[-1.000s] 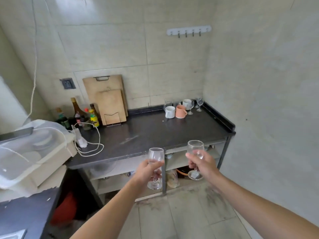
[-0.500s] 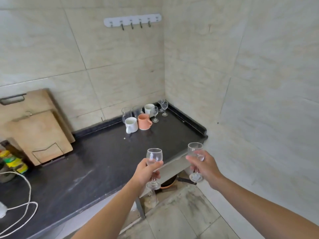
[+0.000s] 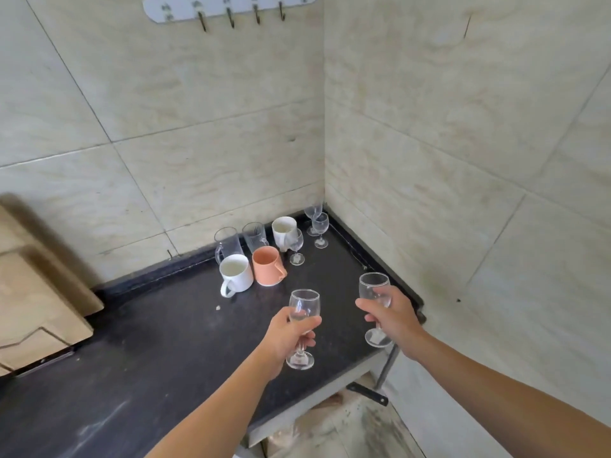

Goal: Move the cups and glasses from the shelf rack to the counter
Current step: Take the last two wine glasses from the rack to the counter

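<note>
each hand gripped a stemmed glass upright above the dark counter (image 3: 148,358) near its right edge, left hand (image 3: 287,335) and right hand (image 3: 391,317) closed round left glass (image 3: 303,307) and right glass (image 3: 373,289), short of the cups (image 3: 254,262) at the back corner.

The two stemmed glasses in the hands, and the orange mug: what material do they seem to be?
Left glass and right glass: clear glass, glossy; the counter shows through them. Orange mug: opaque, matte, probably ceramic, possibly plastic.
</note>
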